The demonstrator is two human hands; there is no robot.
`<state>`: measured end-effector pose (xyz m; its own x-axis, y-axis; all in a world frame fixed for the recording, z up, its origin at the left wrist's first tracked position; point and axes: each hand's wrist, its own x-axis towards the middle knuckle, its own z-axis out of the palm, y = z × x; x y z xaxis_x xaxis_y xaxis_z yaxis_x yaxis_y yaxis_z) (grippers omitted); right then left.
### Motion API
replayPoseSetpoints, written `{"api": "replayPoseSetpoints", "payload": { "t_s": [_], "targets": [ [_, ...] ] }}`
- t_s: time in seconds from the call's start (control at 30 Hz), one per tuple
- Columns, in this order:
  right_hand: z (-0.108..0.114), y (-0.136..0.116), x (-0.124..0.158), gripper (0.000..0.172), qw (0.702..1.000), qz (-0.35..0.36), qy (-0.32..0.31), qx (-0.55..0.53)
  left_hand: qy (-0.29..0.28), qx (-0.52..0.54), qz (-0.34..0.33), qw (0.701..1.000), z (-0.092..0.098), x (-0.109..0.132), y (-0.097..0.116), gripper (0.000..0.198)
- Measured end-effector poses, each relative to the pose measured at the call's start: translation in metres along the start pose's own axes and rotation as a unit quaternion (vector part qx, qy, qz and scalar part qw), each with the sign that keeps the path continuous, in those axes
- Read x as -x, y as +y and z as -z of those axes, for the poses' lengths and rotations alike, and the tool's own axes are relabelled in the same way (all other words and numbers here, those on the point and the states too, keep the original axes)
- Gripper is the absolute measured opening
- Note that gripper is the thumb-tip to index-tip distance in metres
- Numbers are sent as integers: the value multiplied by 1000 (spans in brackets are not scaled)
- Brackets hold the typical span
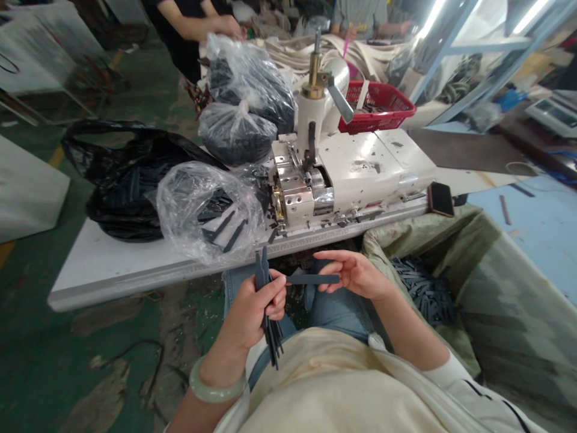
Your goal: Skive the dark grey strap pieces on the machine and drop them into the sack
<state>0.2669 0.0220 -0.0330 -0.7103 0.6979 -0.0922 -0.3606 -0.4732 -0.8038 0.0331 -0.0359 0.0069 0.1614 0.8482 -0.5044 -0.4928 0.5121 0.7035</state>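
My left hand point(259, 304) is closed around a bunch of dark blue-grey strips point(272, 340), which stick out above and below the fist. One single strip point(314, 279) points sideways from the left fingertips toward my right hand point(354, 273). Its far end lies across the fingers of the right hand, which are spread, the index finger stretched out. Just beyond the hands, a clear plastic bag point(207, 210) with similar strips lies open on the table edge point(180, 270). A cream-coloured machine point(306, 162) with a metal head stands to its right.
A black bag point(130, 174) of strips sits at the left, with tied clear bags point(238, 129) behind. A green fabric-lined bin point(487, 258) holding strips stands by my right arm. A phone point(440, 199) and a red basket point(378, 105) are near the machine. Other people point(189, 24) are across the table.
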Motion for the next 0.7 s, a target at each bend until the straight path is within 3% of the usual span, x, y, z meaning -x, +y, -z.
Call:
{"api": "replayPoseSetpoints", "payload": {
  "t_s": [0.2,0.3,0.43,0.7],
  "targets": [
    [-2,1,-12,90,994,-104,27,0,10,-35,-12,999,2,-4,-3,24],
    [-8,5,-19,73,989,-144,13,45,18,-65,-26,997,2,-5,-4,24],
    [-14,9,-22,39,986,-129,8,102,26,-63,-26,997,0,-4,-3,24],
    [-14,7,-17,43,989,-130,7,69,33,-60,-33,997,0,-5,0,27]
  ]
}}
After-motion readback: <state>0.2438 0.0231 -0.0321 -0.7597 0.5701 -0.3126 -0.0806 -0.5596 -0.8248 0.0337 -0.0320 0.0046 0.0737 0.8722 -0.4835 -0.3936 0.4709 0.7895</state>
